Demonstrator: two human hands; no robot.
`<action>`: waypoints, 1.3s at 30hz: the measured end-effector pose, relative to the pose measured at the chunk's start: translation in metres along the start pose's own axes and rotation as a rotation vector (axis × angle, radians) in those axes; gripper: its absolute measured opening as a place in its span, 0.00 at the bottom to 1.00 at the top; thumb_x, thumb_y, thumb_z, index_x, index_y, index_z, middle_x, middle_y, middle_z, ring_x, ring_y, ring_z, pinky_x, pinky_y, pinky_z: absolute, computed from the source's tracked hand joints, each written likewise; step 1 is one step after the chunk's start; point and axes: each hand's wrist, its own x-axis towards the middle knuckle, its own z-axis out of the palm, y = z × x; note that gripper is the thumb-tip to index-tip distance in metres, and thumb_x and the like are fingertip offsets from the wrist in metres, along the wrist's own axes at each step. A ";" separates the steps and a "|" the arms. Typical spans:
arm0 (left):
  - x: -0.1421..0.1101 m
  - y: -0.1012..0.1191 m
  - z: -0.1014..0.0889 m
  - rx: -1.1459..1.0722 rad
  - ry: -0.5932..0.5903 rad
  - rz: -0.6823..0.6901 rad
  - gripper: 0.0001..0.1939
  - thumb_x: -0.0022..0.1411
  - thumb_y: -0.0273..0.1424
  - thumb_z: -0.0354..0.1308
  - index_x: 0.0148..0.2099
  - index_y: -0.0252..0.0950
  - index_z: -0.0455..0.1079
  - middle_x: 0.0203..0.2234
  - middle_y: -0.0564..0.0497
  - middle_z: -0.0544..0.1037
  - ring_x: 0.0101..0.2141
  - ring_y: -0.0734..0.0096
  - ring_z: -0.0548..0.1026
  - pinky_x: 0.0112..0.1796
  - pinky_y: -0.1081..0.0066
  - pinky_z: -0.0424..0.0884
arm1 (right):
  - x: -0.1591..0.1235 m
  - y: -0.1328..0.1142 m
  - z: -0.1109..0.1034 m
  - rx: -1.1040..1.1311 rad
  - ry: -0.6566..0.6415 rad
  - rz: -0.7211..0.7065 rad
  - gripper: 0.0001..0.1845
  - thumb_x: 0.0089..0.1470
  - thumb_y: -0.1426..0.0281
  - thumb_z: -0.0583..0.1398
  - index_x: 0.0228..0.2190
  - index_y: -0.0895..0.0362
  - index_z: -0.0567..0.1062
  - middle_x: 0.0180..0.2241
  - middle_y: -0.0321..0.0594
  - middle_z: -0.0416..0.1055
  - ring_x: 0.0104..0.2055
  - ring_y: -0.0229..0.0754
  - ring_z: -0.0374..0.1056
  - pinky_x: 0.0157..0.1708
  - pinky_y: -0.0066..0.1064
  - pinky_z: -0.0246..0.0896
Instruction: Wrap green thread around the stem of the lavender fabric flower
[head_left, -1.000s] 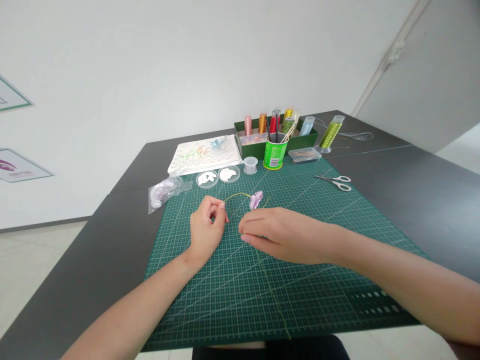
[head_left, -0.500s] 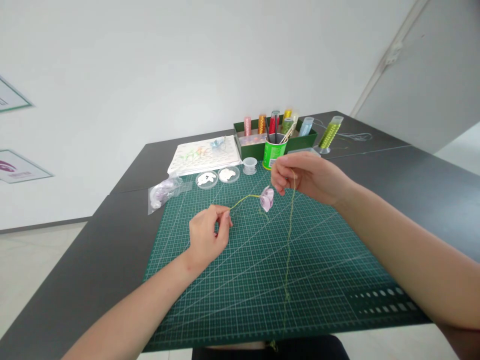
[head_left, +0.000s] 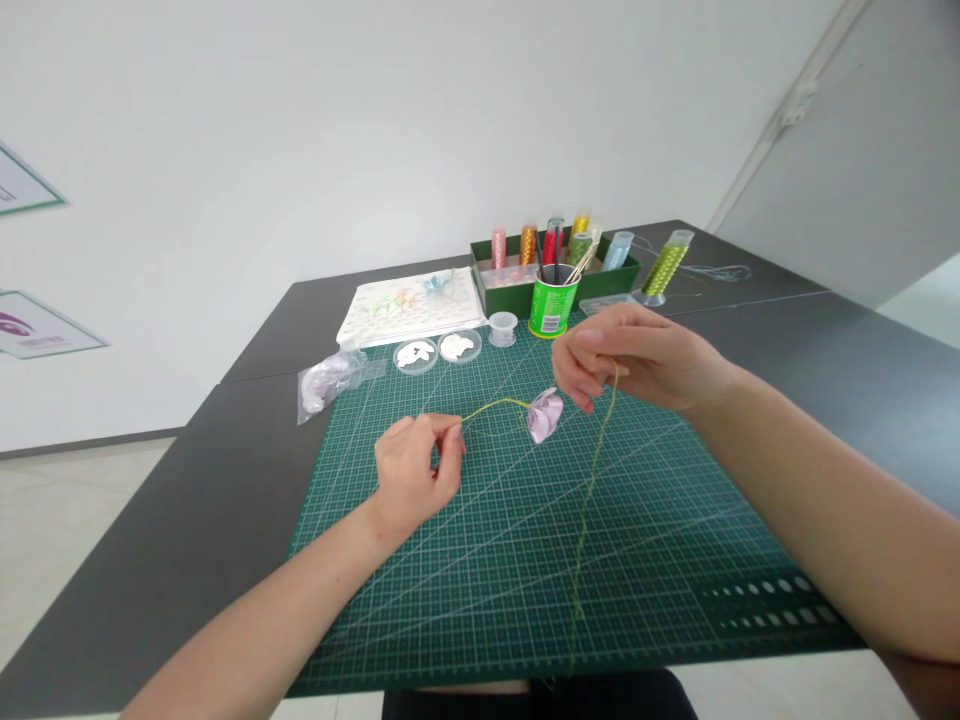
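Note:
My left hand (head_left: pixel 417 462) pinches the end of a thin yellow-green stem between thumb and forefinger. At the stem's other end is a pale lilac artificial flower (head_left: pixel 544 416), which droops to the right over the mat. Just right of the flower, my right hand (head_left: pixel 626 356) is closed, with green thread (head_left: pixel 589 490) running through its fingers. The thread hangs from there toward the front edge of the green cutting mat (head_left: pixel 480 570). Whether the thread joins the stem cannot be made out.
Behind the hands stand a green can (head_left: pixel 553 304) of tools, a box (head_left: pixel 517 298) of thread spools, and a lime-green spool (head_left: pixel 667 268). Two dishes (head_left: pixel 459 347) of white pieces, a small clear jar (head_left: pixel 502 330), a plastic bag (head_left: pixel 327 384) and a white pad (head_left: pixel 409 305) lie left of them.
My right hand has moved a little to the right and lower, with the thread shifting along. The flower has swung slightly right and down, while my left hand stays nearly still.

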 end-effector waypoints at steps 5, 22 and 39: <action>0.002 -0.001 0.001 -0.042 -0.036 -0.234 0.09 0.69 0.27 0.54 0.33 0.39 0.67 0.18 0.58 0.75 0.18 0.76 0.72 0.26 0.73 0.65 | -0.003 -0.010 0.002 -0.168 -0.235 0.021 0.25 0.70 0.56 0.56 0.25 0.58 0.72 0.26 0.37 0.70 0.27 0.34 0.64 0.30 0.30 0.60; 0.012 -0.009 0.011 -0.617 -0.152 -0.803 0.09 0.63 0.34 0.57 0.30 0.39 0.66 0.14 0.58 0.71 0.16 0.75 0.64 0.22 0.74 0.60 | 0.000 -0.001 0.070 -0.895 -0.379 0.100 0.16 0.68 0.70 0.59 0.26 0.59 0.72 0.29 0.40 0.71 0.34 0.42 0.66 0.35 0.33 0.57; 0.013 -0.015 0.023 -1.034 -0.248 -1.111 0.12 0.52 0.39 0.65 0.30 0.37 0.69 0.15 0.60 0.61 0.19 0.78 0.55 0.22 0.75 0.54 | -0.010 -0.015 0.056 -0.770 -0.090 -0.196 0.24 0.70 0.68 0.56 0.21 0.56 0.59 0.22 0.32 0.57 0.27 0.35 0.54 0.29 0.30 0.49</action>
